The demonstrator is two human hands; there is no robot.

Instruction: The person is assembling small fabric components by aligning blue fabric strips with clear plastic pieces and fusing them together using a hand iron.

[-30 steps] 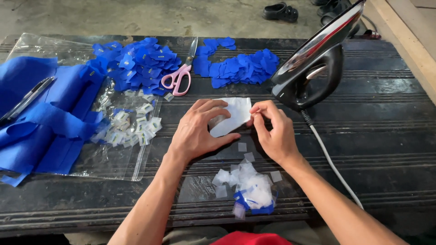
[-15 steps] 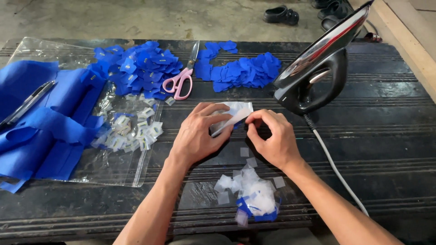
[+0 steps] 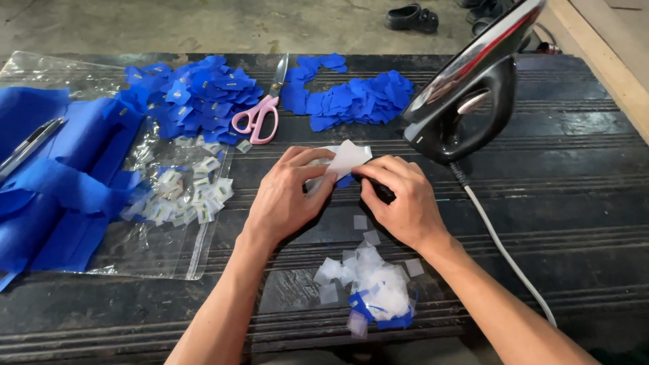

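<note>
- Our left hand point(image 3: 287, 203) and right hand point(image 3: 399, 203) meet at the centre of the frame, both pinching a small white paper piece point(image 3: 346, 159). It sticks up between the fingertips, with a bit of blue fabric point(image 3: 345, 181) showing just beneath it. Neither hand is clenched or released; each grips an edge of the same piece.
- We cannot tell whether the white piece is stuck to the blue fabric or only lies against it, since our fingers cover the join.
- Just below our hands, at the lower centre, lies a heap of white scraps point(image 3: 375, 284) with blue offcuts mixed in. A careless wrist could sweep them off the near edge of the dark surface point(image 3: 574, 203).
- At the upper right an iron point(image 3: 466, 94) stands tilted, near our right hand. Its cord point(image 3: 500, 243) runs down along our right forearm. We judge that snagging the cord with that arm could tip the iron toward our fingers.
- Pink-handled scissors point(image 3: 260, 111) lie at the upper centre between two piles of blue patches point(image 3: 196, 91), blades pointing away from us.
- At the left, folded blue cloth point(image 3: 54, 176) and a clear plastic bag point(image 3: 169, 230) of small white tags sit well apart from our hands.
- Pulling unevenly on so thin a piece could tear it.
</note>
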